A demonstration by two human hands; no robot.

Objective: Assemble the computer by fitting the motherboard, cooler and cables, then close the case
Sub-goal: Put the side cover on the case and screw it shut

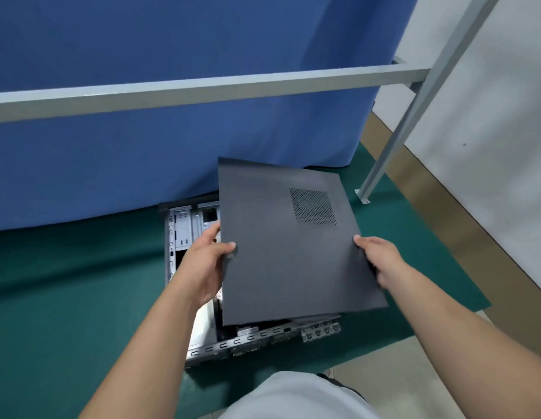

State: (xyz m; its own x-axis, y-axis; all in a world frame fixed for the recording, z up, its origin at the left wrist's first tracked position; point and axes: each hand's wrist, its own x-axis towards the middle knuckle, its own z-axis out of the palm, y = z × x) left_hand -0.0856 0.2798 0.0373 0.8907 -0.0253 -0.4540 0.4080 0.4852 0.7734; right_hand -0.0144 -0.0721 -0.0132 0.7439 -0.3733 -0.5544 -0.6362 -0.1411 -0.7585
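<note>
My left hand [207,261] grips the left edge of the dark side panel [293,252], thumb on top, fingers curled under. My right hand [379,258] grips its right edge the same way. Panel is tilted, held over the open computer case [202,337], hiding most of the inside. Case lies on its side on the green mat [66,297]. Beyond: blue curtain [172,146], grey metal rail [202,89].

A green mat [66,282] covers the floor [414,373]; the open computer case [178,237] lies directly on it.
</note>
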